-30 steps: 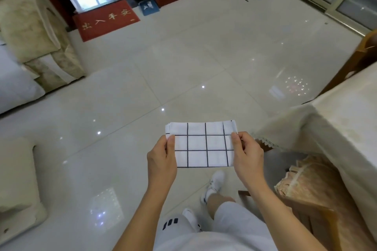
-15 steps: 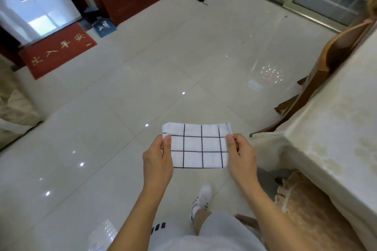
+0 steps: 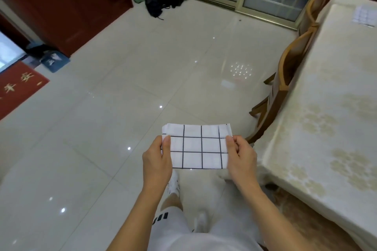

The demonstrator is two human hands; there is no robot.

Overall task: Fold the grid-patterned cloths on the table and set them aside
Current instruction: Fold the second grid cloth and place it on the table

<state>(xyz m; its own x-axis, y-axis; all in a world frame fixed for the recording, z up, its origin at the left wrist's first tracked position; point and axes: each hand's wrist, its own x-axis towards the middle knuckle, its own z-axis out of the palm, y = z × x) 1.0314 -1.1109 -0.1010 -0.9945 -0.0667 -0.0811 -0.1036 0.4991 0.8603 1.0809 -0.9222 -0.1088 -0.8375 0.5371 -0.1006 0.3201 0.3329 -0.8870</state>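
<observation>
We see a folded white cloth [image 3: 196,146] with thin black grid lines, flat, rectangular, left of the tabletop [image 3: 326,108], left hand [image 3: 157,159] and right hand [image 3: 241,157] each pinching a short edge in a closed grip.

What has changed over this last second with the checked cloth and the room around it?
The view has swung to the right: the cream-covered table and wooden chair now fill more of the picture, and the red doormat has slid toward the left edge. The folded white cloth with black grid lines stays flat between the left hand and right hand, pinched as before.
</observation>
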